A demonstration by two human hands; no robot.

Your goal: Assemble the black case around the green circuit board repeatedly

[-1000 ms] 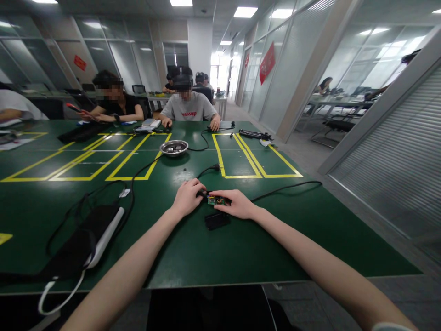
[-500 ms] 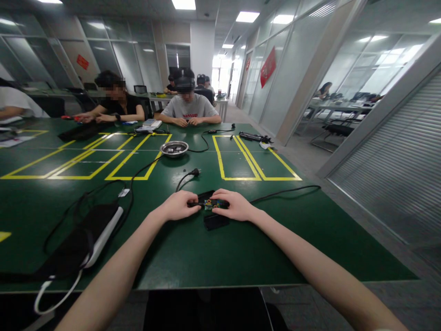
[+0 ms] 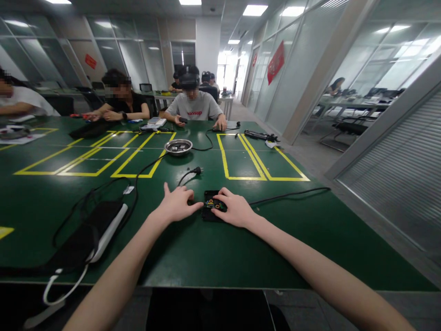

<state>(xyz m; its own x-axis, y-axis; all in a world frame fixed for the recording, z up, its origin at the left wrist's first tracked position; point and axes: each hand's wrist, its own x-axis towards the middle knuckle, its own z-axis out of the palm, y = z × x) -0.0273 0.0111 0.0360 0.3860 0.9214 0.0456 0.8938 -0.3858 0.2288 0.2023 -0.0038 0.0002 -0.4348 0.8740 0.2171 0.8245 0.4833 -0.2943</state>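
A small green circuit board with yellow-ringed parts lies over two black plastic case halves at the middle of the near table. My right hand has its thumb and fingers closed around the board's right end. From the left, my left hand reaches in with its thumb stretched to the board's left edge and another finger raised apart; it grips nothing. Black cables run off on both sides: a plug lies beyond my left hand, and a cord extends to the right.
A black power adapter-like block and a white strip lie at left with tangled cords. Farther off is a metal bowl holding small parts. Yellow tape marks the green table. Co-workers sit across it.
My left hand has let go of the black cord end and spread its fingers. The board now sits lower over the case halves, which lie closer together. The view has shifted slightly.
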